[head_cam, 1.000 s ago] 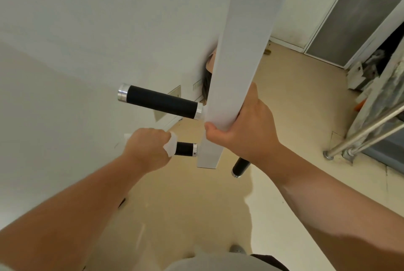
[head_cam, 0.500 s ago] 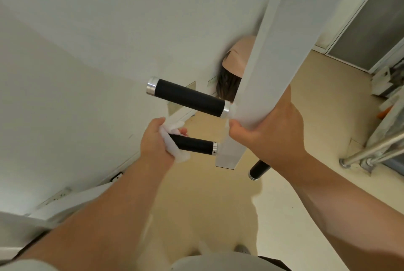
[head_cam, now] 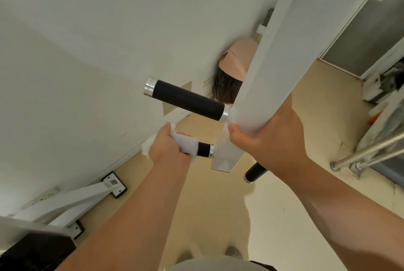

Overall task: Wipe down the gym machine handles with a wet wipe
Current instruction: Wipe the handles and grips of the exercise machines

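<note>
A pale wall [head_cam: 87, 41] fills the left and top of the view, and a cream floor [head_cam: 295, 216] spreads below it. A white square post [head_cam: 284, 41] of the gym machine slants from the top right corner down to the middle, its lower end hanging free above the floor. A frosted glass door [head_cam: 367, 25] stands at the top right. White frame legs [head_cam: 65, 200] with black foot plates lie on the floor at the lower left, against the wall. Steel rails [head_cam: 371, 150] cross the right edge.

The right hand [head_cam: 269, 137] holds the post near its lower end, its grip closed round the post's edge with the thumb on the near face. The left hand [head_cam: 166, 148] is left of the post, its grip curled round the wet wipe [head_cam: 185, 143] and the lower handle [head_cam: 203, 149].

The upper handle [head_cam: 188, 100], black with silver end caps, juts left from the post just above both hands. The lower handle juts left from the post's bottom end; only its inner black part and silver collar show, between the wipe and the post. A third handle [head_cam: 254, 172] pokes out below the right wrist. The white wipe is wrapped over the outer part of the lower handle, with its edges showing on both sides of the left hand.
</note>
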